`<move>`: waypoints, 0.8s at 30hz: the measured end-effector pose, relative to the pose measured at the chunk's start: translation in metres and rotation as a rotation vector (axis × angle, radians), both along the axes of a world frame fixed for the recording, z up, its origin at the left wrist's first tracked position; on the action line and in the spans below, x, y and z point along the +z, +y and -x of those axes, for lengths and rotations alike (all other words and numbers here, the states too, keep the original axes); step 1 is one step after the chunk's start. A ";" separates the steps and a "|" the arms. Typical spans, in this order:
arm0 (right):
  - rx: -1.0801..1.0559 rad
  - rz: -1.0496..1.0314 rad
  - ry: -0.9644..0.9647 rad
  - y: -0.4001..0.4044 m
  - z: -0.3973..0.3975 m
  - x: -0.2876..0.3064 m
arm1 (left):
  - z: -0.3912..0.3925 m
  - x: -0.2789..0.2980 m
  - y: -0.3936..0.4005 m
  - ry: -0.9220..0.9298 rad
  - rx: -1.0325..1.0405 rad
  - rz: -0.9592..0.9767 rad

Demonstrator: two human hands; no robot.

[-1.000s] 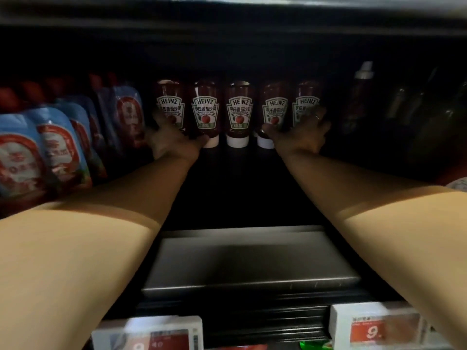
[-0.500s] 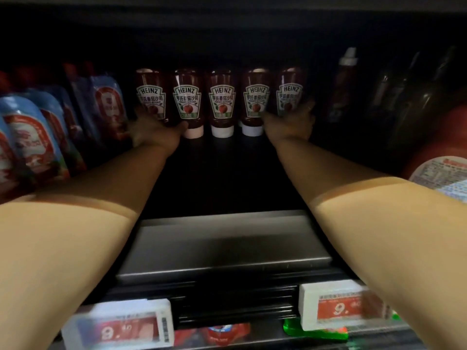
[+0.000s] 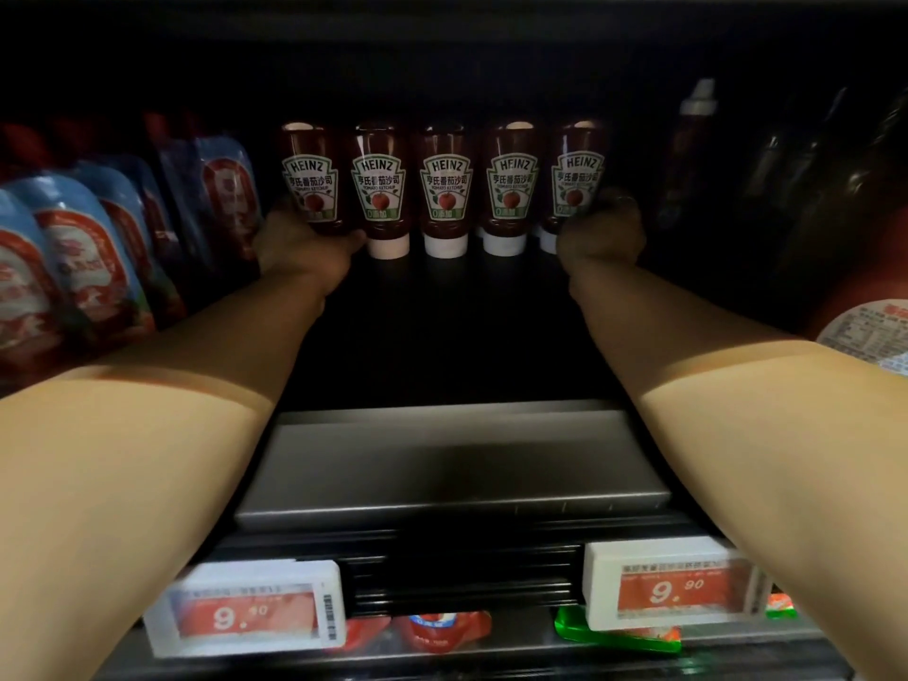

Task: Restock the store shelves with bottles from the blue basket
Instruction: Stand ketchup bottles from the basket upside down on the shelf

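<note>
Several Heinz ketchup bottles stand cap-down in a row at the back of a dark shelf (image 3: 442,464). My left hand (image 3: 304,248) is wrapped around the base of the leftmost ketchup bottle (image 3: 309,179). My right hand (image 3: 602,235) grips the lower part of the rightmost ketchup bottle (image 3: 577,174). Three bottles stand between them, the middle ketchup bottle (image 3: 444,189) untouched. Both forearms reach deep into the shelf. The blue basket is out of view.
Blue and red sauce pouches (image 3: 88,267) line the shelf on the left. Dark bottles (image 3: 697,140) stand in shadow on the right, with a red labelled container (image 3: 869,331) nearer. Two price tags (image 3: 245,611) (image 3: 673,587) clip to the front edge. More packets lie on the shelf below.
Both hands have closed lower around the two end bottles. My view has tilted down a little, showing more of the price tags and the lower shelf.
</note>
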State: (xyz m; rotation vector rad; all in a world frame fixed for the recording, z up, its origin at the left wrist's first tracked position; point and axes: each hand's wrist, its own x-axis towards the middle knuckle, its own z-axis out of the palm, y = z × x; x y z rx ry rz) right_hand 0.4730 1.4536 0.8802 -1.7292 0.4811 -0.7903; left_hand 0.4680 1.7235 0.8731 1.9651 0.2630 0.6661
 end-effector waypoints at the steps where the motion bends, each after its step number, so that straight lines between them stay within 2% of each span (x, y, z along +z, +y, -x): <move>1: 0.002 0.001 0.000 0.000 0.000 -0.001 | 0.000 0.000 0.000 0.001 0.001 0.006; 5: 0.011 0.026 0.002 0.000 -0.002 -0.002 | 0.000 0.001 0.001 0.008 -0.007 0.034; 10: -0.003 0.015 -0.007 0.004 -0.006 0.001 | -0.003 0.007 0.002 0.031 -0.070 0.205; 14: 0.024 -0.161 0.010 -0.002 -0.010 0.008 | -0.001 0.012 0.005 0.089 -0.161 0.527; 17: 0.010 -0.152 0.055 -0.006 -0.005 0.014 | -0.002 0.012 0.012 0.069 -0.284 0.641; 20: 0.048 -0.051 0.111 -0.005 -0.008 0.010 | -0.002 0.011 0.014 0.045 -0.320 0.664; 22: 0.105 -0.089 0.085 -0.003 -0.007 0.008 | -0.003 0.010 0.012 0.060 -0.310 0.629; 24: 0.057 -0.057 0.044 0.002 -0.002 0.005 | -0.003 0.009 0.009 0.084 -0.179 0.530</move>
